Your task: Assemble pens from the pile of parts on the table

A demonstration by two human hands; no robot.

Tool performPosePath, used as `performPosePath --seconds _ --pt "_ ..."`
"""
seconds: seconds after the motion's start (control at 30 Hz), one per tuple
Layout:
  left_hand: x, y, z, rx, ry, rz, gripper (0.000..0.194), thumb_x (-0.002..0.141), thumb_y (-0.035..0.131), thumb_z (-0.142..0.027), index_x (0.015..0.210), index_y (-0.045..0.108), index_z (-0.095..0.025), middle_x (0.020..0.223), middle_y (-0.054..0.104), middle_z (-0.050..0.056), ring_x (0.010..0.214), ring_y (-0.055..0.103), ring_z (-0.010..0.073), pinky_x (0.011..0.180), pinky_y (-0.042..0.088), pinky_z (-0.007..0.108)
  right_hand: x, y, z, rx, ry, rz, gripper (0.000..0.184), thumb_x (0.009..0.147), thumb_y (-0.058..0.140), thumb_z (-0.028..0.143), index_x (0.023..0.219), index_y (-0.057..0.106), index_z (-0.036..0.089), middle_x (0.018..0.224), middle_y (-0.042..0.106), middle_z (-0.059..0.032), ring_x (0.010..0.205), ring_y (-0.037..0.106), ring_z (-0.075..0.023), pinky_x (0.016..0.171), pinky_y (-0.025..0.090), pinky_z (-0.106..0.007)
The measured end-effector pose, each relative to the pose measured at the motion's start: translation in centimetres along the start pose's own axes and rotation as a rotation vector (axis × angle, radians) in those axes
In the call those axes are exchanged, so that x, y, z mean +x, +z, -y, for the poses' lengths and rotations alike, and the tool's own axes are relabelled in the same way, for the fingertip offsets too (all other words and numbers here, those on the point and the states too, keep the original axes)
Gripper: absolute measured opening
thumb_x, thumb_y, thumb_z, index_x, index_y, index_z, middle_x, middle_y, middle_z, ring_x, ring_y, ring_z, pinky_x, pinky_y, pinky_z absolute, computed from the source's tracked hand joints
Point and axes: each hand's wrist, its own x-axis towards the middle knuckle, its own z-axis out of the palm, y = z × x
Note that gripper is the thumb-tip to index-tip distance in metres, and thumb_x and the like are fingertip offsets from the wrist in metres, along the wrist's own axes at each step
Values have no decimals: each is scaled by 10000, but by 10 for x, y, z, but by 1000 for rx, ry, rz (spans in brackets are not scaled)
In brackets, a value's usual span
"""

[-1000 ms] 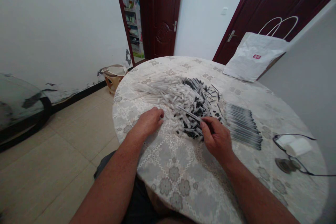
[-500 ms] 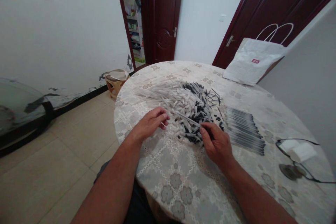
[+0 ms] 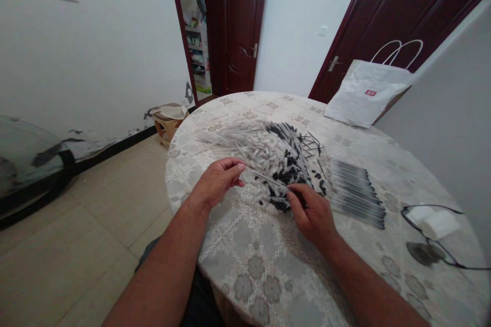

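Note:
A thin, translucent pen barrel (image 3: 267,179) spans the space between my hands, over the near side of the heap. My left hand (image 3: 219,180) pinches its left end between thumb and fingers. Closed around the other end is my right hand (image 3: 312,213), whose fingertips partly hide that end. Beneath and behind lie loose white pen caps (image 3: 264,149), small black pen parts (image 3: 289,166) and long clear tubes (image 3: 220,138). Right of the heap, several pens (image 3: 356,191) lie side by side in a row.
Thin dark sticks (image 3: 310,142) lie behind the heap. Eyeglasses (image 3: 406,217), a white roll (image 3: 440,224) and a dark round object (image 3: 422,254) are at the table's right. A white paper bag (image 3: 368,94) stands at the back; a stool (image 3: 169,125) is beyond the left edge.
My left fingers have closed on the barrel's left end, which was free of them before. My right hand has shifted slightly left and down with the barrel.

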Motion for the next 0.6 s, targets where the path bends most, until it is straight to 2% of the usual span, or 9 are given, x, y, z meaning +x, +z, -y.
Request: performPosePath --seconds 0.17,0.33,0.6 --pt "-2 2 -1 26 -10 29 271 779 817 -375 918 747 -154 717 553 -13 649 536 104 670 585 293 -2 1 -1 -2 -4 18 165 1000 558 285 1083 675 204 906 746 -44 753 711 -172 736 555 -269" --pt "-1 4 4 35 -51 25 313 777 826 -410 924 726 -153 809 640 25 723 633 141 691 604 315 -2 1 2 -16 -89 31 146 1004 555 254 1081 667 199 909 736 -54 770 703 -170 731 543 -266" --pt "3 18 14 -156 -109 -49 313 768 851 -370 915 700 -139 838 715 60 718 688 151 684 626 305 -1 4 1 -49 -168 24 184 993 557 203 1137 668 178 980 759 -99 866 721 -198 824 576 -319"
